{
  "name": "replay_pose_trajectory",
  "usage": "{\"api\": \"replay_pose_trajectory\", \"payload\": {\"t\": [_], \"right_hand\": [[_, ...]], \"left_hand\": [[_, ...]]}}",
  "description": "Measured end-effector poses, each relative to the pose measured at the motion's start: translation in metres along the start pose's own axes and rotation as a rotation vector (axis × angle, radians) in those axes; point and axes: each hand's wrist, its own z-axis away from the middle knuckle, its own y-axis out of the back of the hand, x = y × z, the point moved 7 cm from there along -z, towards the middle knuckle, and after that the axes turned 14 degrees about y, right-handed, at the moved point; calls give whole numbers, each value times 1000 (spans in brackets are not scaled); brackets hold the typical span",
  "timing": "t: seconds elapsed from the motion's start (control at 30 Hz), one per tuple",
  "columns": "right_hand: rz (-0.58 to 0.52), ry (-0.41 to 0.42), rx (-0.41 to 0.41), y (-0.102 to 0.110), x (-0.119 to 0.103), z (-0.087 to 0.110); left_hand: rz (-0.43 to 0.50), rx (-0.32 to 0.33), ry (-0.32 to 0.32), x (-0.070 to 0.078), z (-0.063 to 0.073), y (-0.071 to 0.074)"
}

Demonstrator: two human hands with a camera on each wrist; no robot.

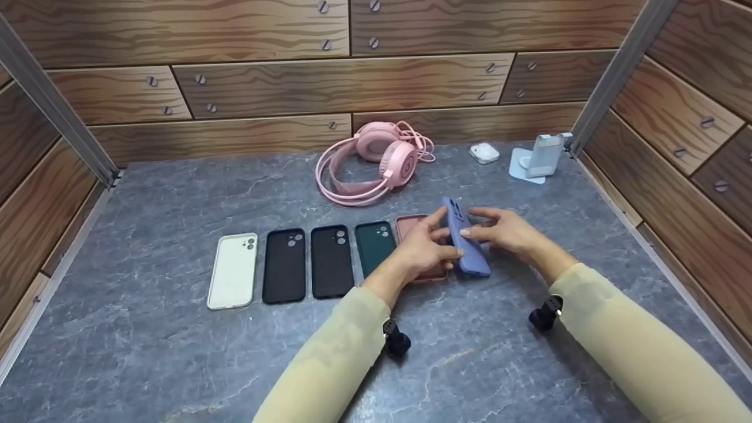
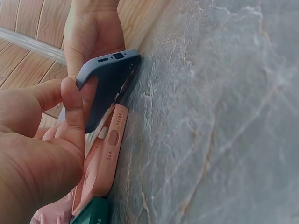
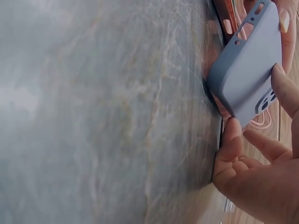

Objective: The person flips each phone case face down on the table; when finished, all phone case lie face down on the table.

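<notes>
A lavender-blue phone case [image 1: 472,252] stands tilted on its long side at the right end of a row of cases, its camera cutouts at the far end. My left hand [image 1: 420,252] holds its left edge, thumb near the closer end and fingers farther along. From the other side my right hand [image 1: 512,232] pinches it, thumb on the outer back and a finger low at the edge [image 3: 232,122]. The dark inside [image 2: 110,93] faces left. Partly covered by the left hand, a pink phone case [image 2: 110,154] lies right beside it.
Left of the pink case lie a dark green case [image 1: 373,241], two black cases [image 1: 284,267] and a white case [image 1: 232,273]. Pink headphones [image 1: 399,164] sit behind them. Farther right are a small white box-like item [image 1: 484,153] and a white stand [image 1: 545,155].
</notes>
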Motion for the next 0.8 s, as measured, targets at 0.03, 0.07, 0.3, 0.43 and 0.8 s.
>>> {"api": "replay_pose_trajectory", "payload": {"t": [0.03,0.07,0.3,0.43,0.8], "right_hand": [[-15,0,-1,1,0,0],[-21,2,-3,1,1,1],[-56,23,7,6,7,5],[-72,26,13,6,10,5],[27,46,33,8,5,4]], "left_hand": [[-3,6,-1,0,0,0],[-2,8,-3,1,0,1],[-21,32,-19,0,2,2],[-60,36,-19,0,2,3],[-141,99,-84,2,-2,7]]}}
